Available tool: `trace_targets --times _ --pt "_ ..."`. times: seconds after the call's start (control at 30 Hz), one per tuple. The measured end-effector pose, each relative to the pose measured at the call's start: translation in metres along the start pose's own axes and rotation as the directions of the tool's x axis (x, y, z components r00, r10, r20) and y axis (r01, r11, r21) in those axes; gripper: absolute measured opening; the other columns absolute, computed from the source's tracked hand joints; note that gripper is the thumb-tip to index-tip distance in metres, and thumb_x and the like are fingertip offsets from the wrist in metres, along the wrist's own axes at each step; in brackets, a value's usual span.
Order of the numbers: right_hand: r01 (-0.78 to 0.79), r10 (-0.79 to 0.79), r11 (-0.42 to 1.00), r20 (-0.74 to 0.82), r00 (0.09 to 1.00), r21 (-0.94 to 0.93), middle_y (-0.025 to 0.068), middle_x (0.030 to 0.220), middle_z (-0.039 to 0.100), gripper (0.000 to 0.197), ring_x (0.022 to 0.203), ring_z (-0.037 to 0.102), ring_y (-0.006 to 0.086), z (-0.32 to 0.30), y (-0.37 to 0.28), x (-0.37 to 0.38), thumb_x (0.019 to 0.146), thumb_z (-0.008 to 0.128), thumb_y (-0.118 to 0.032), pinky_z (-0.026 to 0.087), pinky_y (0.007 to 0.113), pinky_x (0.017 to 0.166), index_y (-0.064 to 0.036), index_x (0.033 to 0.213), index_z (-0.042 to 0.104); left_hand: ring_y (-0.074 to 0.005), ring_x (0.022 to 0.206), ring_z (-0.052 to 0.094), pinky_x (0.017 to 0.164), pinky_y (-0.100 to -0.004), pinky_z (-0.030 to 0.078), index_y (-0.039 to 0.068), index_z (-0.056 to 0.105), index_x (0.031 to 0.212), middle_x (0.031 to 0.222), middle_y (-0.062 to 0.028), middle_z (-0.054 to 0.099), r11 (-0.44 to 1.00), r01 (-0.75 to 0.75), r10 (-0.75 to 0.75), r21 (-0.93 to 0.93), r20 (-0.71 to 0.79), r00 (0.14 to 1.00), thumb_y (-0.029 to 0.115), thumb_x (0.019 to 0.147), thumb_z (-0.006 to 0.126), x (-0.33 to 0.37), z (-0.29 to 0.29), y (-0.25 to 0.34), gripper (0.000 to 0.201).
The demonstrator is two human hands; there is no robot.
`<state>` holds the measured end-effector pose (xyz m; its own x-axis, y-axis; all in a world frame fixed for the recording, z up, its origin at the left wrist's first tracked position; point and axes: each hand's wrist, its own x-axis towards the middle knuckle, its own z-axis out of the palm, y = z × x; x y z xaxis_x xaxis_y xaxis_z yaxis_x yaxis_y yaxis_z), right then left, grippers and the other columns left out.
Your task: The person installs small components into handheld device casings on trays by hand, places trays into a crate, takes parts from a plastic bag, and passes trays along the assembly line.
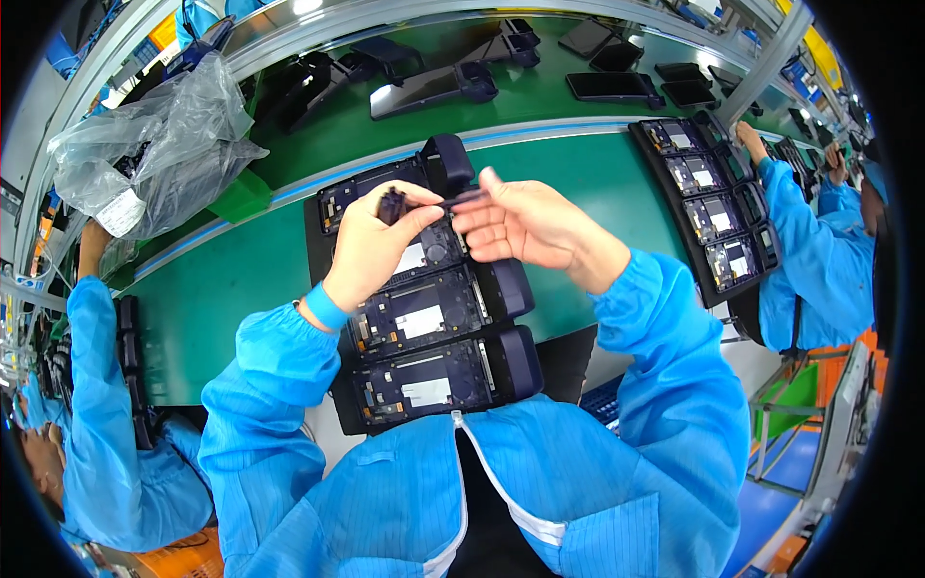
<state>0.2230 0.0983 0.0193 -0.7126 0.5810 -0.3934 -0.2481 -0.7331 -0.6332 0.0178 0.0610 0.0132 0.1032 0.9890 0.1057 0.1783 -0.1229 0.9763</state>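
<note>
Your left hand (371,246) pinches a small black part (391,204) between thumb and fingertips, just above the tray of dark devices (424,323) on the green bench (212,289). Your right hand (525,223), fingers loosely spread, nips a thin dark strip (467,197) beside it. Beyond lies a crumpled plastic bag (159,144).

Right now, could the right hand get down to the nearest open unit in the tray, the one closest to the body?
Probably yes. The right hand is raised above the tray, pinching only a thin dark strip. The nearest unit lies uncovered below, nothing over it.
</note>
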Motion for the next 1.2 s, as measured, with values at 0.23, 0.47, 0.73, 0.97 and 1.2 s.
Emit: trace_targets --times 0.23,0.47,0.73,0.97,1.2 --pt "-0.037 0.004 0.908 -0.079 0.997 -0.417 0.0105 0.081 0.061 0.025 0.070 0.062 0.0187 -0.007 -0.019 -0.015 0.081 0.063 -0.013 0.054 0.032 0.066 0.0042 0.098 0.057 -0.0145 0.085 0.061 0.072 -0.0265 0.049 0.002 0.062 0.090 0.096 -0.0068 0.065 0.955 -0.190 0.172 0.227 0.097 0.980 0.004 0.069 0.071 0.008 0.007 0.022 0.022" --pt "-0.006 -0.071 0.976 -0.342 0.937 -0.219 0.0105 0.086 0.062 0.018 0.083 0.061 0.0192 -0.059 -0.001 0.004 0.082 0.062 -0.014 0.048 0.033 0.076 0.0013 0.090 0.057 -0.0330 0.094 0.059 0.078 -0.0349 0.048 -0.006 0.056 0.088 0.120 -0.0193 0.050 0.760 -0.258 0.049 0.596 0.343 0.938 0.011 0.062 0.077 -0.001 -0.019 -0.028 0.038" --pt "0.016 -0.119 0.950 -0.315 0.941 -0.310 0.0091 0.089 0.062 0.017 0.081 0.060 0.0169 -0.041 -0.013 0.008 0.083 0.061 -0.014 0.050 0.032 0.072 -0.0006 0.092 0.057 -0.0230 0.085 0.061 0.063 -0.0294 0.052 -0.009 0.050 0.079 0.126 -0.0215 0.043 0.766 -0.195 -0.062 0.613 0.372 0.926 0.011 0.065 0.076 0.004 -0.017 -0.027 0.036" --pt "0.018 -0.060 0.992 -0.344 0.937 -0.123 0.0093 0.096 0.057 0.031 0.089 0.056 0.0228 -0.070 0.001 0.028 0.080 0.064 -0.018 0.046 0.040 0.082 -0.0004 0.103 0.053 -0.0265 0.079 0.061 0.066 -0.0291 0.052 -0.009 0.051 0.074 0.122 -0.0213 0.044 0.862 -0.258 0.088 0.436 0.372 0.924 0.010 0.068 0.073 -0.001 -0.022 -0.023 0.030" --pt "-0.215 0.123 0.897 -0.249 0.961 -0.386 0.0044 0.083 0.062 0.019 0.073 0.058 0.0159 -0.040 -0.003 0.040 0.080 0.063 -0.018 0.047 0.031 0.064 -0.0064 0.095 0.059 -0.0263 0.085 0.060 0.066 -0.0291 0.053 -0.010 0.052 0.077 0.124 -0.0190 0.042 0.882 -0.256 0.104 0.396 0.366 0.925 0.009 0.068 0.073 -0.005 -0.023 -0.026 0.030"
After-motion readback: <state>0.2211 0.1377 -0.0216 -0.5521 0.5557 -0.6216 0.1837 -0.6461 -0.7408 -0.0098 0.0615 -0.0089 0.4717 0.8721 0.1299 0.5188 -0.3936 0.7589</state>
